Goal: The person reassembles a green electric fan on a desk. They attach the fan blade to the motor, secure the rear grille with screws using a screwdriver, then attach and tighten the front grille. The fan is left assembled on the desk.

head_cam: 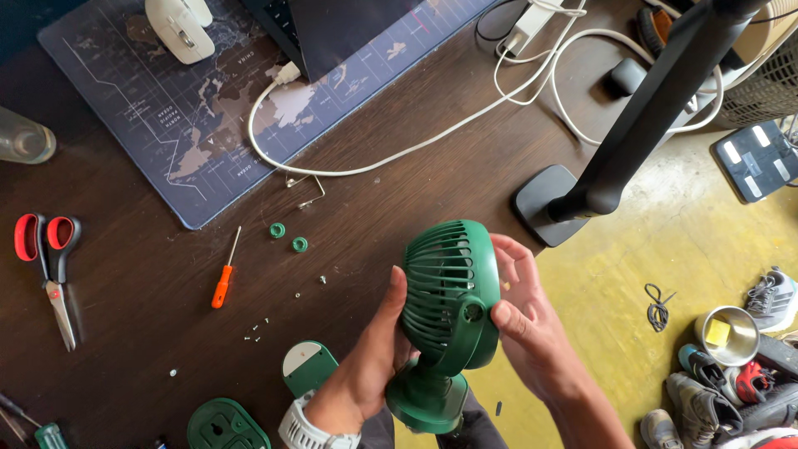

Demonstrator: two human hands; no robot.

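Risk first: loose tiny screws (pixel 258 331) scattered on the dark wooden bench (pixel 125 274), near the left hand's forearm, easily swept off the near edge by a careless elbow, judging by how close they lie. Same for two small green plastic rings (pixel 288 237) further back, free to roll. Another likely slip: small dark green plastic desk fan (pixel 449 320) held in the air over the bench's near right edge, above the yellow floor (pixel 665 249); a loosened grip there could drop it among the shoes (pixel 706 399).

Left hand (pixel 366 366), white watch on the wrist, wrapped around the fan's neck and base from the left, thumb raised along the grille, fingers curled behind out of sight. Right hand (pixel 528 320) cupped against the right side of the fan head, thumb pressed by the side pivot knob, fingers spread loosely behind the housing. Both closed on the fan, grille tilted up and left.

On the bench: orange-handled slim screwdriver (pixel 223 278) left of the screws, red-handled scissors (pixel 50 266) at far left, green base plate pieces (pixel 249 407) at the near edge, map-printed desk mat (pixel 208 108) far back, white cable (pixel 399 150) looping across, black lamp arm (pixel 640 116) at right.
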